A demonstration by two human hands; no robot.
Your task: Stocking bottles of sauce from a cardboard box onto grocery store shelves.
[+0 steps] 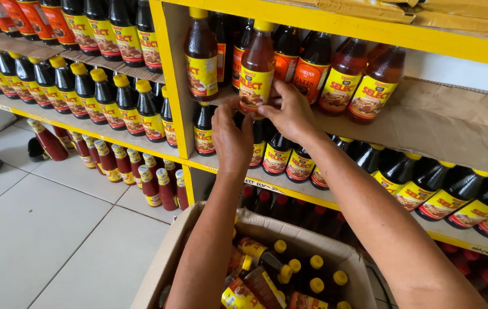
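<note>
The person stands close to a yellow shelf [170, 80] full of sauce bottles. Both hands reach up to one brown bottle with a yellow cap [257, 66]. It stands at the front edge of the upper shelf board, in the middle of the picture, with more bottles of the same kind [364, 80] to its right and behind it.

The left hand [231, 137] is curled around the bottom of the bottle from the left, and its fingers hide the base. The right hand [291, 111] presses on the lower part from the right, with fingers bent and the thumb near the label. So both hands grip this one bottle, one on each side, which likely keeps it straight and steady at the edge.

The bottles stand in neat rows with the labels facing out, probably so people can see them. Dark bottles [92, 91] fill the shelves on the left. Near the person, low down, an open cardboard box [166, 260] holds more yellow-capped bottles lying on their sides. Red bottles [158, 183] stand on the white floor [38, 229].
</note>
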